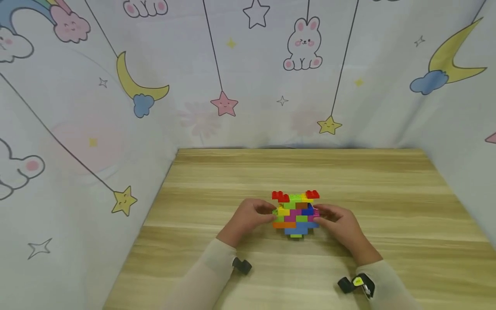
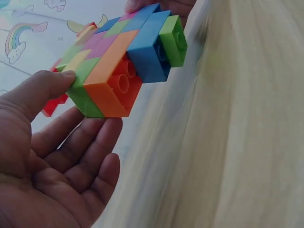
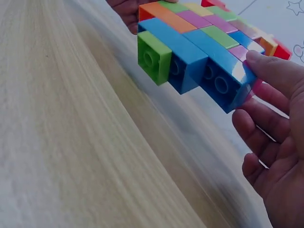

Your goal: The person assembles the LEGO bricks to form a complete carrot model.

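A colourful building-block model (image 1: 296,213) is held between both hands above the wooden table. Red blocks (image 1: 312,194) top its two upper corners, and its base narrows to a small lime block (image 1: 296,236). My left hand (image 1: 252,215) pinches the left side; in the left wrist view the thumb lies on a green block (image 2: 88,88) beside an orange one (image 2: 111,71). At the other side, my right hand (image 1: 341,221) pinches the edge near a blue block (image 3: 223,66). Hollow undersides of the lower blocks show in both wrist views.
The wood-grain table (image 1: 217,172) spreads around the hands. Behind and at both sides hangs a white cloth (image 1: 263,77) printed with stars, moons and rabbits. A black wrist camera (image 1: 242,265) sits on the left sleeve, another (image 1: 356,283) on the right.
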The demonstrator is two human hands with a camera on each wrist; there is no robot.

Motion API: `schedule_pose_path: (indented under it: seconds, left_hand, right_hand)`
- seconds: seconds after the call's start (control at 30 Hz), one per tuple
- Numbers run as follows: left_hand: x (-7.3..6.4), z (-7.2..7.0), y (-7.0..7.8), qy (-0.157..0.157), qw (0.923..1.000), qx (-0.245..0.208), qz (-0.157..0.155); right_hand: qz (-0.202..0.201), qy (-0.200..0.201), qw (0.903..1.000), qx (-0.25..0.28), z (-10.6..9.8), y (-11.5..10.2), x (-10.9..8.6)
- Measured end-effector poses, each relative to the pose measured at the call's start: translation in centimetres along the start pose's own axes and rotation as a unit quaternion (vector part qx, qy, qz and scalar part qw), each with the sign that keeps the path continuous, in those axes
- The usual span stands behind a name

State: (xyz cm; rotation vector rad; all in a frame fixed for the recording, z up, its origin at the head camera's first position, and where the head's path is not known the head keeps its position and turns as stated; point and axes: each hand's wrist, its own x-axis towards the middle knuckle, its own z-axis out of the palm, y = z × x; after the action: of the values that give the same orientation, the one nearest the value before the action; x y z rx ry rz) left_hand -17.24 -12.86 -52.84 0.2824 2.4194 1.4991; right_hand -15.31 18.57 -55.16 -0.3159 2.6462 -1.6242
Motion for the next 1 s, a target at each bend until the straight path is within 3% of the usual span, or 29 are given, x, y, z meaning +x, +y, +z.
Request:
schedule_pose_path:
  seconds: [0.17, 0.37, 0.53, 0.87, 1.0]
  left_hand:
    - [0.8, -0.1, -0.8, -0.005, 0.9993, -0.013, -0.035]
    - [1.5, 0.3, -1.3, -0.005, 0.9991, 0.015, -0.040]
    - [1.7, 0.8, -1.4, -0.002, 0.9984, 0.038, -0.041]
    - [0.1, 3.1, -1.0, 0.083, 0.9931, 0.067, -0.050]
    - [0.0, 3.6, -0.7, 0.101, 0.9911, 0.071, -0.049]
  right_hand:
    - [0.036, -0.018, 0.9990, 0.018, 0.2, 0.2, 0.3]
    - [0.116, -0.057, 0.9890, 0.071, 0.3, 0.2, 0.7]
    - [0.158, -0.054, 0.9816, 0.093, 0.6, 0.1, 0.9]
    - [0.193, -0.040, 0.9757, 0.095, 1.2, -0.5, 0.7]
    - [0.198, -0.036, 0.9751, 0.093, 1.1, -0.7, 0.5]
